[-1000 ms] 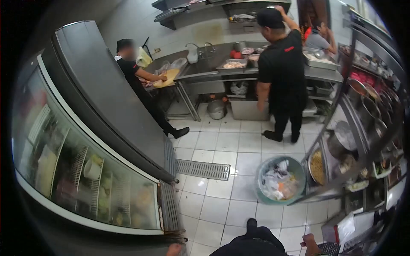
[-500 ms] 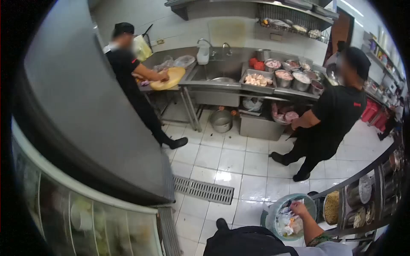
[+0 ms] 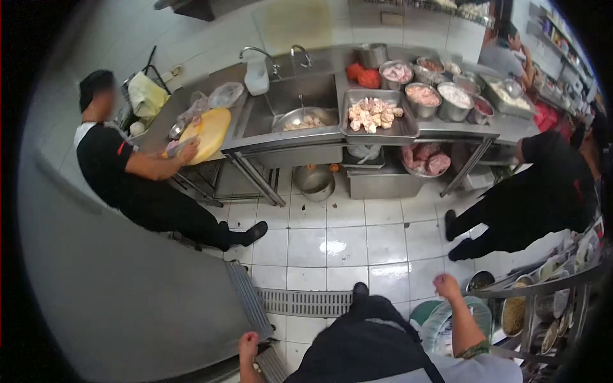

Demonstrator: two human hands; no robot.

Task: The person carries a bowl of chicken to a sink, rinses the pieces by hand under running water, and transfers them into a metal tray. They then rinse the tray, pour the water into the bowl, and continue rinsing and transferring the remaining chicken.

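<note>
My right hand (image 3: 447, 285) is loosely closed in the air beyond the rim of a lined waste bin (image 3: 480, 313), with nothing visible in it. Low on the left, my left hand (image 3: 248, 345) hangs with its fingers curled in, and I see nothing held there either. It is close to the grey cabinet side (image 3: 172, 287) and the floor drain grate (image 3: 306, 302). Ahead of me, water runs from a tap (image 3: 301, 57) into the sink (image 3: 319, 96), where a metal bowl (image 3: 297, 119) holds pale pieces. A metal tray (image 3: 381, 133) of pale meat chunks rests right of the sink.
One person (image 3: 108, 153) works at a yellow cutting board (image 3: 207, 137) on the left. Another person (image 3: 543, 185) bends at the right. Several metal pots (image 3: 454, 105) line the counter. A pot (image 3: 315, 184) stands on the tiled floor. Shelving (image 3: 543, 300) borders my right.
My right hand has come up out of the bin, and my left hand has come into view. My view has turned toward the sink. The person on the right has bent down farther right.
</note>
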